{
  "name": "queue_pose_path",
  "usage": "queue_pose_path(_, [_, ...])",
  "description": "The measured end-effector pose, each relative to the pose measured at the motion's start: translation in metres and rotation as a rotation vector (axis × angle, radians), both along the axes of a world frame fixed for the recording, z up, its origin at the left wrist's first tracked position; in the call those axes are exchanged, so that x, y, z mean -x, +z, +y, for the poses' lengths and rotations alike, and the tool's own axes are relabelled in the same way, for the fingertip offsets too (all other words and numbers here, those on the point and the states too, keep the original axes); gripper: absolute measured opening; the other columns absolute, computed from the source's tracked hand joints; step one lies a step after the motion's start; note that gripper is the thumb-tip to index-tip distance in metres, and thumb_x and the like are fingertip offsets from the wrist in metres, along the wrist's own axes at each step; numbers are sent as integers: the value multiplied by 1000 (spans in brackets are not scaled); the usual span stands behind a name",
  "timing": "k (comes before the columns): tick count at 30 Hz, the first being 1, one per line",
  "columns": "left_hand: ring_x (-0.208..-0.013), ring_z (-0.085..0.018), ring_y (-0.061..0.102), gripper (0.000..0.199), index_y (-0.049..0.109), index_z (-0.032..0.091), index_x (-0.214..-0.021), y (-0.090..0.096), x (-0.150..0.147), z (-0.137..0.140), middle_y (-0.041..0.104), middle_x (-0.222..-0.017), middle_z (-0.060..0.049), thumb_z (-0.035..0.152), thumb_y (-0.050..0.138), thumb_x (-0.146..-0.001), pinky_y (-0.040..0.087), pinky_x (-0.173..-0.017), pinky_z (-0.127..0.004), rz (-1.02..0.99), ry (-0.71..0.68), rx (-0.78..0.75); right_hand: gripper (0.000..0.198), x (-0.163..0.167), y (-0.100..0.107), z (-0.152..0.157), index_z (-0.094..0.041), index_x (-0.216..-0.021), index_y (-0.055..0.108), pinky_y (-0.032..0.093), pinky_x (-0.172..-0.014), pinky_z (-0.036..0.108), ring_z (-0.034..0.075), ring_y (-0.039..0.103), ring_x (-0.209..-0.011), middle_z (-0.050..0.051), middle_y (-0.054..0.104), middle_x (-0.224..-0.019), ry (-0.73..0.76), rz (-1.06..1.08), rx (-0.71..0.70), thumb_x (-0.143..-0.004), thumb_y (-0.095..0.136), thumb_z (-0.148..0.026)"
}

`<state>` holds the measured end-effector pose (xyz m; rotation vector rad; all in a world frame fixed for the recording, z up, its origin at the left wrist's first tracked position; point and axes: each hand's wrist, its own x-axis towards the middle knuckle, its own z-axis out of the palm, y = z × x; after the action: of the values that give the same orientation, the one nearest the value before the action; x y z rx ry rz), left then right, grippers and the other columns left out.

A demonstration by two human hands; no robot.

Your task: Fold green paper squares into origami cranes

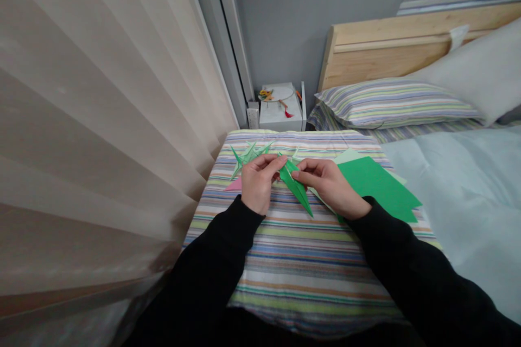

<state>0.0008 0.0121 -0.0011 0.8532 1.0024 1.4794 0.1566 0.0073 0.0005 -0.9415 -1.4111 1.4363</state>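
Between my two hands is a folded piece of green origami paper (296,190), long and narrow, its pointed end slanting down toward me. My left hand (260,181) pinches its upper end between thumb and fingers. The thumb and forefinger of my right hand (331,184) grip its right edge near the middle. Just beyond my left hand lie folded green paper cranes (247,158), partly overlapping. A bit of pink paper (234,184) shows beside my left wrist. Flat green paper sheets (378,184) are stacked to the right, partly under my right forearm.
A striped cloth (301,276) covers the surface under my hands. On the left hangs a pale pleated curtain (101,92). Behind stands a small white cabinet (280,111) with a red tassel on it. A bed with a striped pillow (399,103) adjoins on the right.
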Motion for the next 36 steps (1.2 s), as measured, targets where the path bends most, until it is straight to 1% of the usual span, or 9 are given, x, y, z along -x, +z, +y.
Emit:
queue_pose_path(5, [-51, -6, 49, 22, 71, 15, -64, 4, 0, 0, 60, -56, 4, 27, 89, -60, 36, -49, -20, -57, 5, 8, 30, 1, 0, -1, -17, -69, 64, 37, -55, 27, 11, 49, -55, -3, 58, -60, 24, 2, 7, -77, 79, -41])
queue_pose_path(7, [-52, -6, 50, 23, 72, 15, -68, 4, 0, 0, 61, -58, 4, 30, 89, -62, 38, -49, -20, -49, -5, -4, 29, 1, 0, -1, -17, -69, 64, 37, -55, 27, 11, 49, -56, -3, 58, -61, 11, 14, 14, -77, 79, -41])
queue_pose_path(11, [-56, -8, 55, 24, 73, 15, -73, 1, -1, -2, 64, -64, 2, 31, 88, -64, 43, -53, -21, 23, -75, -24, 27, -1, -3, 1, -17, -71, 63, 38, -58, 28, 11, 49, -57, -3, 58, -62, -30, 30, -1, -78, 77, -39])
queue_pose_path(14, [-58, -8, 55, 19, 73, 15, -73, -1, -1, -3, 64, -65, 2, 28, 86, -66, 43, -55, -21, 110, -95, -50, 24, 0, -5, 3, -18, -73, 64, 37, -58, 28, 12, 49, -59, -3, 58, -63, -61, 2, -46, -80, 75, -38])
queue_pose_path(19, [-54, -8, 52, 14, 71, 16, -68, -1, -1, -3, 61, -60, 4, 25, 82, -69, 42, -53, -23, 234, -66, -88, 21, 2, -8, 3, -17, -74, 65, 38, -61, 29, 12, 49, -62, -3, 58, -66, -111, -66, -178, -84, 72, -35])
queue_pose_path(25, [-55, -9, 52, 16, 73, 17, -72, -3, 0, -2, 62, -62, 3, 31, 82, -71, 42, -53, -23, 218, -158, -49, 19, 0, -10, 3, -16, -78, 67, 43, -68, 30, 14, 55, -69, 0, 64, -73, -52, -67, -223, -87, 69, -33])
queue_pose_path(30, [-55, -9, 50, 17, 73, 17, -69, -3, 0, -2, 60, -59, 4, 30, 83, -69, 41, -55, -25, 265, -82, -79, 22, 2, -9, 2, -16, -78, 67, 44, -64, 30, 14, 55, -66, 0, 64, -71, -63, -97, -170, -83, 73, -36])
queue_pose_path(33, [-57, -10, 52, 15, 74, 17, -68, -5, 0, -1, 62, -60, 4, 29, 83, -68, 42, -59, -25, 264, -75, -110, 22, 3, -8, 1, -16, -77, 67, 43, -65, 30, 14, 55, -66, 0, 64, -70, -70, -131, -199, -84, 72, -36])
queue_pose_path(36, [-58, -10, 52, 15, 74, 17, -68, -7, -1, -1, 63, -61, 4, 28, 84, -68, 41, -59, -25, 213, -74, -88, 21, 2, -8, 1, -16, -76, 67, 41, -64, 29, 13, 52, -65, -1, 61, -69, -52, -132, -208, -85, 71, -35])
